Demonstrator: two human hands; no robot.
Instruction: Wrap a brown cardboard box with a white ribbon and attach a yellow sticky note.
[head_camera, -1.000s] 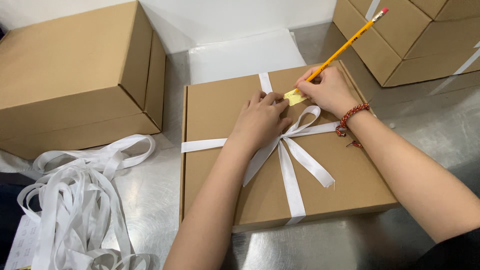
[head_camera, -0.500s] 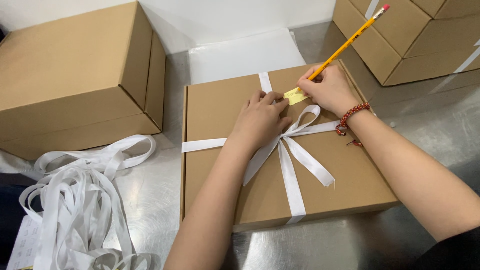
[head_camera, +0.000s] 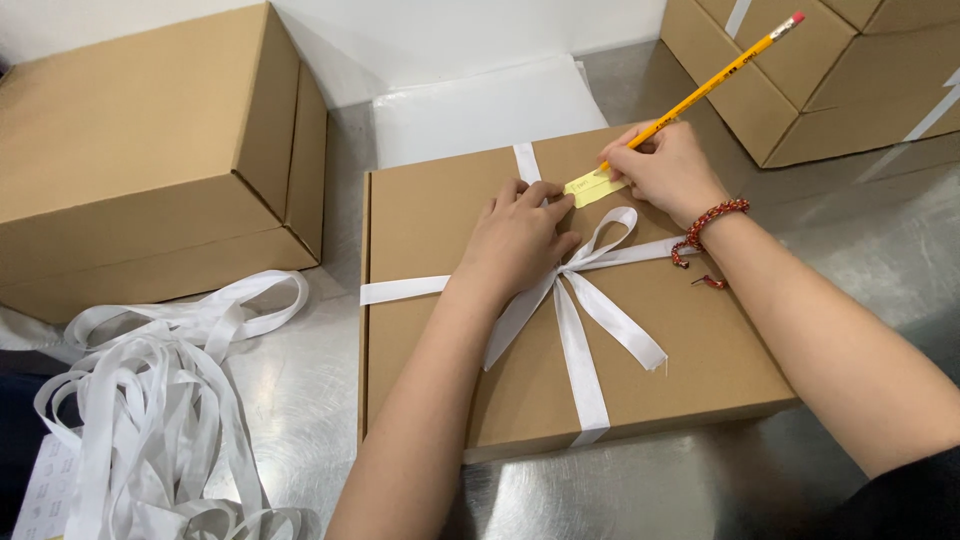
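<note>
Bare worktop (head_camera: 300, 400) runs between the flat box (head_camera: 450, 350) and the ribbon heap (head_camera: 150, 400) at left, and along the near right edge. A tall box (head_camera: 150, 160) blocks the far left; stacked boxes (head_camera: 830, 90) close the far right. A white sheet (head_camera: 480, 105) lies flat behind the flat box.

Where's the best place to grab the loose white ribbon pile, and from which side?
Probably the big loop at the pile's upper right, approached from above: it lies open and flat on the table, beside the box, free of the tangled strands further left.
</note>
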